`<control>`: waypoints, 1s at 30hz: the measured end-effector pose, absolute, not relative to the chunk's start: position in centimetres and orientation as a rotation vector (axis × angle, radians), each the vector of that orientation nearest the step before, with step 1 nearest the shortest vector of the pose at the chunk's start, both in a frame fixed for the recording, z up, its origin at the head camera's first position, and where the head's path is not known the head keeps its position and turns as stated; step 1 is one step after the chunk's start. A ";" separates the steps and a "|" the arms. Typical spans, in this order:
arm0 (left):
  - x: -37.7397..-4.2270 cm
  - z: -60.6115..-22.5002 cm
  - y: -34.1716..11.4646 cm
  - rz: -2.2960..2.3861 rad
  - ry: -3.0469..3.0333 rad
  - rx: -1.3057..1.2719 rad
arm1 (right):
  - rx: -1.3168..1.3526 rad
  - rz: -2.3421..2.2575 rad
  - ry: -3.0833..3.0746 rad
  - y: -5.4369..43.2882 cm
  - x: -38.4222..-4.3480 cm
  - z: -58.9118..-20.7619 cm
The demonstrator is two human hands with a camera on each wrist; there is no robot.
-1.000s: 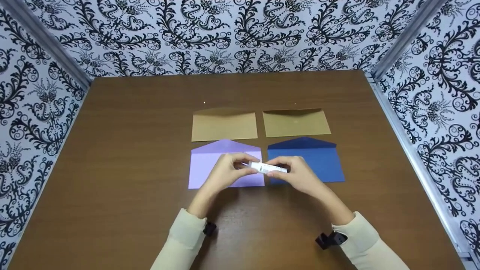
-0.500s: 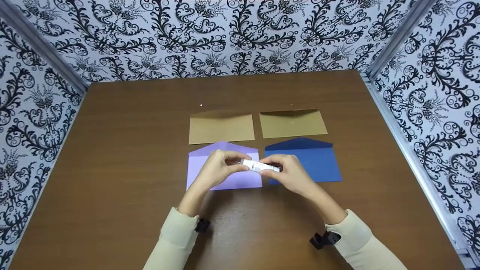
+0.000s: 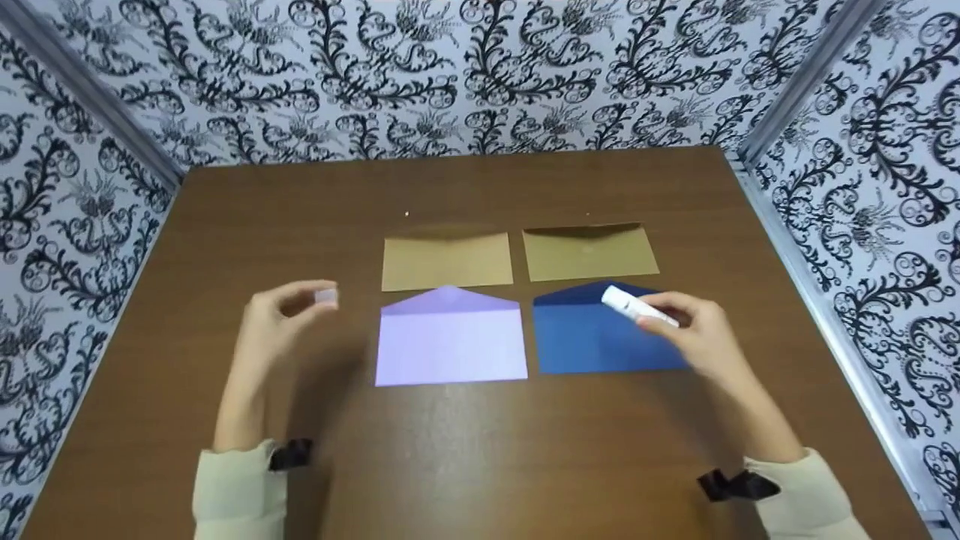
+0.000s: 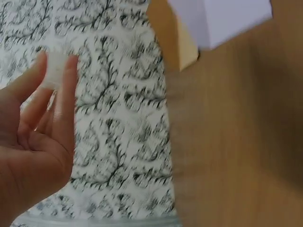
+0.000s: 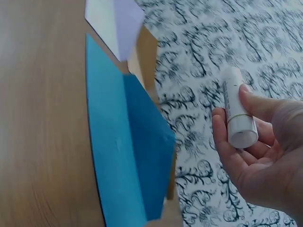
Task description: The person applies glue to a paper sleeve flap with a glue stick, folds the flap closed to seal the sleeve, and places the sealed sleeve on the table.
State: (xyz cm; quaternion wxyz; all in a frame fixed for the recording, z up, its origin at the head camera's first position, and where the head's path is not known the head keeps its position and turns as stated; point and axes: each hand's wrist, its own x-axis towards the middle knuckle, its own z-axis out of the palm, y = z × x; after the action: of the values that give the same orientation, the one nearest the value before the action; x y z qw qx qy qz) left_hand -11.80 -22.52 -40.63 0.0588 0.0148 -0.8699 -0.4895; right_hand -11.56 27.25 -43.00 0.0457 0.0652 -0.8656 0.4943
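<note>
Between thumb and fingers my left hand pinches a small translucent cap, held up left of the purple envelope. My right hand holds a white glue stick above the blue envelope, partly covering it in the head view. In the right wrist view the glue stick's white tube lies between thumb and curled fingers. Both nearer envelopes have their pointed flaps unfolded, facing away from me.
Two brown envelopes lie in a row behind, one on the left and one on the right. A tiny white speck is on the brown table. Patterned walls border the table at the back and sides.
Both hands were together at the glue stick over the envelopes. They have moved apart: the left hand went left with the cap, the right hand went right with the glue stick.
</note>
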 end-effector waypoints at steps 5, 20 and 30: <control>-12.7 -40.6 -23.0 -1.170 -2.817 0.025 | 0.276 1.619 -2.678 27.9 -11.3 -42.4; -14.1 -45.3 -23.4 -0.644 -3.214 0.198 | 0.346 1.785 -2.685 26.4 -11.0 -42.1; -14.0 -46.7 -24.0 -0.623 -3.261 0.214 | 0.328 1.786 -2.713 26.1 -10.8 -42.2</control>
State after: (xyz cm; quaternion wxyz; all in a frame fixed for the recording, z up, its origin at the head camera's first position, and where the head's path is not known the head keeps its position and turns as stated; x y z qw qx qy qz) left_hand -13.97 -23.95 -46.74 -0.0924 0.0642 -0.9760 -0.1863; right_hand -10.83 26.12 -42.21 -0.0614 0.1002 -0.8294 0.5462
